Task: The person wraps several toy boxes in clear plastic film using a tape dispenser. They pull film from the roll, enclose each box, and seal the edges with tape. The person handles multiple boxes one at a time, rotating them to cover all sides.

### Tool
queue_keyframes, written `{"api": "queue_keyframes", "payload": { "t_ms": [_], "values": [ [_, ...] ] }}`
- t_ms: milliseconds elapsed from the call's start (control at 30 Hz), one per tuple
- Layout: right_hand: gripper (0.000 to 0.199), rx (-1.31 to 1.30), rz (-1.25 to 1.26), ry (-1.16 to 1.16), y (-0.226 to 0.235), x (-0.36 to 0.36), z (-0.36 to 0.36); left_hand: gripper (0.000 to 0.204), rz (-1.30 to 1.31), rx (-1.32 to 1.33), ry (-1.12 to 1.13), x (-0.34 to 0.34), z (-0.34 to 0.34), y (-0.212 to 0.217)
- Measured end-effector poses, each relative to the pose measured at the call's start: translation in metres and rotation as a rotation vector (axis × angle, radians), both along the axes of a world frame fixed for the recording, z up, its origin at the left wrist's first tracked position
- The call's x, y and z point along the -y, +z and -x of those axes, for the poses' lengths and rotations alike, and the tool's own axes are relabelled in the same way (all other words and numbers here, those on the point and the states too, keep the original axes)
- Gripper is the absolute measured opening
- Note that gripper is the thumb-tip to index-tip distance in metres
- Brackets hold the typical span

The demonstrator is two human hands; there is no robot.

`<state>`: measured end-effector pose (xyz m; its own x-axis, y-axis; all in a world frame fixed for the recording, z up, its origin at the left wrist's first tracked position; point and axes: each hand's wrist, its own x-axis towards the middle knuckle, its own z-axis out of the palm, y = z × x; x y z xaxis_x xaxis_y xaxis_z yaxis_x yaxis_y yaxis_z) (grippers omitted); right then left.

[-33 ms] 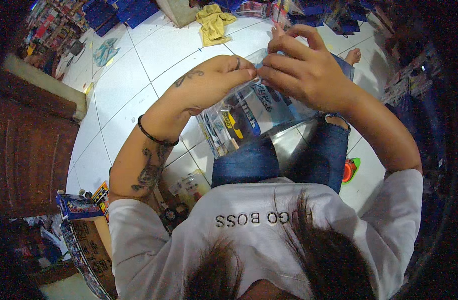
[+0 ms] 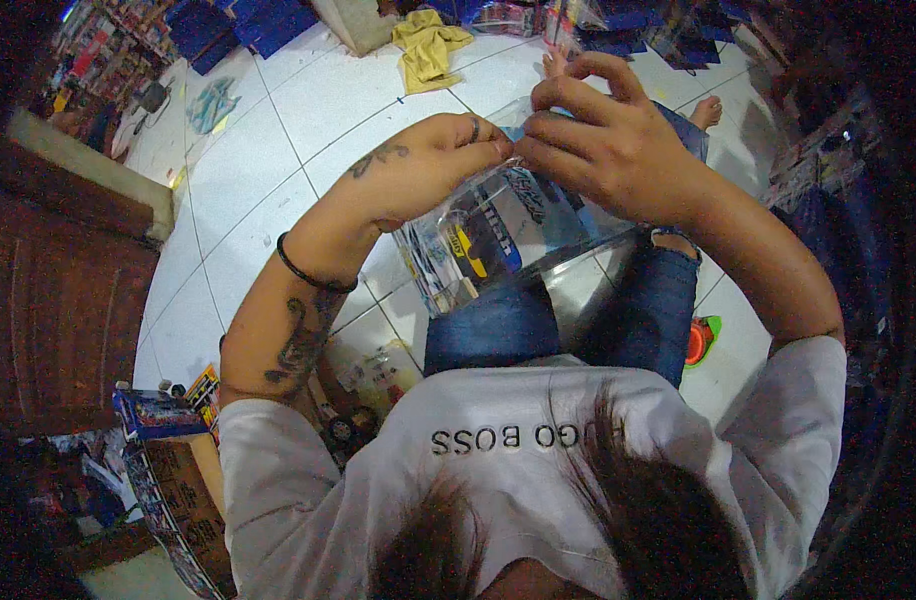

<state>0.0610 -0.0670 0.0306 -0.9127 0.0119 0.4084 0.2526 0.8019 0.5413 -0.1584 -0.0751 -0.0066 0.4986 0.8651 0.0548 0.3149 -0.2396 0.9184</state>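
Note:
A flat package in clear plastic (image 2: 493, 235), printed in blue, black, yellow and white, rests over my jeans-covered thighs. At its far edge my left hand (image 2: 443, 160) is closed, thumb pressed against the fingers on the plastic. My right hand (image 2: 613, 140) meets it there, its thumb and finger pinched on the same edge while the other fingers curl above. The two sets of fingertips touch or nearly touch; the exact spot they grip is partly hidden behind the fingers.
A yellow cloth (image 2: 428, 50) and a pale blue crumpled plastic (image 2: 213, 105) lie on the white tiles. To the left stand a brown wooden door panel (image 2: 58, 300) and a cardboard box (image 2: 188, 490). Close to my right thigh is an orange and green object (image 2: 700, 340).

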Motion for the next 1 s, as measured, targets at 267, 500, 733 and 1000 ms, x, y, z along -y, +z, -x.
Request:
{"api": "queue_keyframes", "payload": {
  "t_ms": [267,500,733,1000],
  "values": [
    [0.019,0.099,0.296,-0.031,-0.007,-0.023,-0.005,0.012,-0.765,-0.494,0.183,0.038,-0.003,0.0],
    [0.011,0.373,0.468,-0.252,0.068,-0.009,-0.039,0.007,-0.917,-0.377,0.274,0.036,-0.006,-0.021],
    [0.016,-0.005,0.33,-0.109,-0.013,-0.016,-0.025,0.01,-0.882,-0.413,0.299,0.039,0.006,-0.036],
    [0.012,-0.033,0.424,-0.106,-0.012,-0.015,-0.009,0.019,-0.818,-0.519,0.218,0.051,0.057,-0.015]
  ]
}}
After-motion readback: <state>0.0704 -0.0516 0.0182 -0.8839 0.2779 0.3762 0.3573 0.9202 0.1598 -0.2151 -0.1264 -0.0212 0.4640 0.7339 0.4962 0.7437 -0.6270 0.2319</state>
